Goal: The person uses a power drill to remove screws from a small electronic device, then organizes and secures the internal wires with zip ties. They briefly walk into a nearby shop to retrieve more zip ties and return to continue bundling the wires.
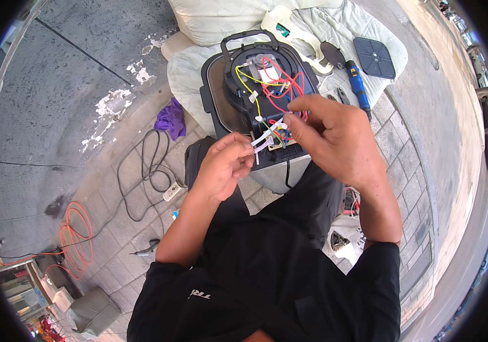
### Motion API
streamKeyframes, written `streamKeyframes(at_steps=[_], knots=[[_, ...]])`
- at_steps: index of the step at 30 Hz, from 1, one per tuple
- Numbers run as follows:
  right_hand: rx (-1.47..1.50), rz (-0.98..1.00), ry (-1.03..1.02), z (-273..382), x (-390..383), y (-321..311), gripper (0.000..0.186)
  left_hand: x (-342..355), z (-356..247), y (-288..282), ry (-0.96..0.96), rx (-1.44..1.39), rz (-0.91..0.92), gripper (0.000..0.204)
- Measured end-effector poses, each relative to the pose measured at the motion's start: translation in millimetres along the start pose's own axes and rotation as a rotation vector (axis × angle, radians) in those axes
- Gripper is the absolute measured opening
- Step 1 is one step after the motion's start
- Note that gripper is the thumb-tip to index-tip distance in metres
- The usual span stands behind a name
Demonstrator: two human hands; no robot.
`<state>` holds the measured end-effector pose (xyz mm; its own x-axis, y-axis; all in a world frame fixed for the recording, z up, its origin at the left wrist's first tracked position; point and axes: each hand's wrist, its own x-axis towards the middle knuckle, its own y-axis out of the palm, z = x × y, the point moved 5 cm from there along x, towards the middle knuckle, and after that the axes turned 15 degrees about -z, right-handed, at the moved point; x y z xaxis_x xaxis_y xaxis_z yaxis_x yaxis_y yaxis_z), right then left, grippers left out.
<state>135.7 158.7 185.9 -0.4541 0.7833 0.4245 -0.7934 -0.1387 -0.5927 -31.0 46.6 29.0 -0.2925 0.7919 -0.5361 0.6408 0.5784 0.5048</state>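
Observation:
An opened black appliance lies upside down before me, its base off, with red, yellow and blue wires exposed inside. My left hand pinches a small white connector strip at the appliance's near edge. My right hand holds the other end of the same white connector between thumb and fingertips, just above the wiring. Both hands meet over the near side of the appliance, which rests against my knees.
A padded white cloth lies under the appliance. A blue-handled tool and a dark square cover plate lie at the right. A purple rag, black cable with power strip, orange cord and soldering iron sit on paving at left.

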Motion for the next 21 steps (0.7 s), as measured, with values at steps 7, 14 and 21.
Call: streamKeyframes(at_steps=[7,14,21], knots=[[-0.396,-0.074,-0.449,-0.8,-43.5,41.3,0.015,-2.0,6.8,5.3,0.060,0.230,-0.044,0.010],[-0.447,-0.166,-0.455,-3.9,-42.3,38.8,0.014,-4.6,1.9,11.1,0.210,0.297,-0.060,0.013],[-0.432,-0.264,-0.372,-10.9,-46.2,43.8,0.014,-7.5,2.8,4.0,0.548,0.408,0.132,0.020]])
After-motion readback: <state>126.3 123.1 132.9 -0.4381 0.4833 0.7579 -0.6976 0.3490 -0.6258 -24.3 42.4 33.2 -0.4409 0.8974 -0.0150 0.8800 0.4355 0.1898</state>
